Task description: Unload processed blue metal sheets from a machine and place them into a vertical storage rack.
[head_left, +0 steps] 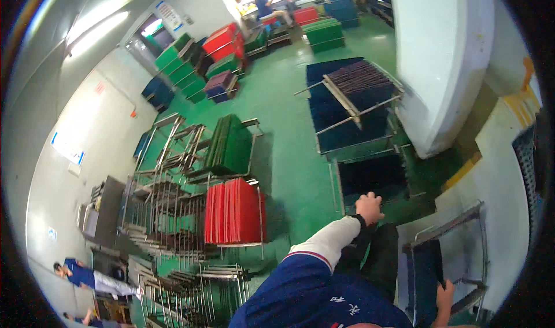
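My left hand (369, 208), below a white sleeve cuff and a dark wristband, is stretched forward. Its fingers are bent and slightly apart, and I see nothing in them. Just beyond it a metal rack holds a black panel (370, 176); whether the fingers touch the rack is unclear. At the lower right my right hand (444, 298) is closed on the edge of a dark blue panel (424, 279). That panel stands inside a metal frame rack (481, 241) with toothed rails. Part of the right hand's grip is hidden.
Racks of red panels (234, 212) and green panels (228, 146) stand left on the green floor (283, 131), beside bare metal racks (167, 212). Ahead is a dark blue stack (347, 111) with a rack on top. A white pillar (430, 68) rises at right. Other people are farther off.
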A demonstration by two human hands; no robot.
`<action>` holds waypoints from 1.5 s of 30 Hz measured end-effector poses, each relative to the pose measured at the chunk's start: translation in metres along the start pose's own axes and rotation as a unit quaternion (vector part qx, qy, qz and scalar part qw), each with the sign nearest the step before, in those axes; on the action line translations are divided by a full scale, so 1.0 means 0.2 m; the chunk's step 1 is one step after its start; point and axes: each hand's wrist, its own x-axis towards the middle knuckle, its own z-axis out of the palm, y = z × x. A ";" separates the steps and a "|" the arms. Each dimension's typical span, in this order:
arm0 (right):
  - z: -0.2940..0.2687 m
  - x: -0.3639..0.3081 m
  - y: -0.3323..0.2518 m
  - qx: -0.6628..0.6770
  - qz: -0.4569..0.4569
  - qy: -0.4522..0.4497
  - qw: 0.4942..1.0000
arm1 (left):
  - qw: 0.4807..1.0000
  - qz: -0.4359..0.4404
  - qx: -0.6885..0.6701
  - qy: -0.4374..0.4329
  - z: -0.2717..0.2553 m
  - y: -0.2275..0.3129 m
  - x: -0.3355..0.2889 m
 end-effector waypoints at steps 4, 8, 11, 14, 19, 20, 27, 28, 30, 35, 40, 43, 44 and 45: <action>0.00 0.07 0.20 -0.033 0.021 -0.074 0.996 | 1.000 -0.008 -0.006 0.016 0.03 0.01 0.01; 0.01 0.11 0.24 -0.057 -0.018 -0.070 0.996 | 1.000 -0.010 -0.008 0.017 0.01 0.00 0.00; -0.04 0.08 0.15 -0.012 -0.070 -0.098 0.993 | 1.000 -0.012 -0.007 0.002 -0.02 0.01 -0.01; -0.05 0.08 0.13 -0.030 -0.046 -0.113 0.992 | 1.000 -0.013 -0.005 0.006 -0.01 0.00 -0.01; -0.08 0.07 0.09 -0.036 -0.038 -0.127 0.990 | 1.000 -0.018 -0.005 0.021 0.03 -0.01 0.00; -0.09 0.07 0.10 -0.055 -0.027 -0.130 0.990 | 1.000 -0.016 -0.011 0.020 0.03 -0.01 0.01; -0.12 0.05 0.02 -0.067 -0.028 -0.131 0.989 | 0.999 -0.010 -0.016 0.026 -0.02 0.00 -0.02; -0.12 0.05 0.02 -0.056 -0.034 -0.132 0.989 | 0.999 -0.009 -0.015 0.030 -0.02 0.00 -0.02; -0.12 0.04 0.06 -0.034 -0.023 -0.142 0.989 | 0.999 -0.010 -0.017 0.033 -0.02 0.00 -0.02; -0.03 0.10 0.19 0.015 0.027 -0.113 0.993 | 1.000 -0.012 -0.021 0.020 0.00 0.00 -0.01; 0.00 0.07 0.17 0.006 0.005 -0.060 0.998 | 0.999 -0.011 -0.018 0.025 -0.03 0.01 -0.03; -0.02 0.06 0.13 -0.009 0.004 -0.055 0.998 | 1.000 -0.010 -0.018 0.017 -0.03 0.00 -0.02; -0.02 0.06 0.11 -0.007 0.006 -0.059 0.998 | 1.000 -0.010 -0.018 0.018 -0.03 0.00 -0.02; -0.03 0.06 0.09 0.007 0.013 -0.066 0.998 | 1.000 -0.011 -0.018 0.019 -0.03 0.00 -0.02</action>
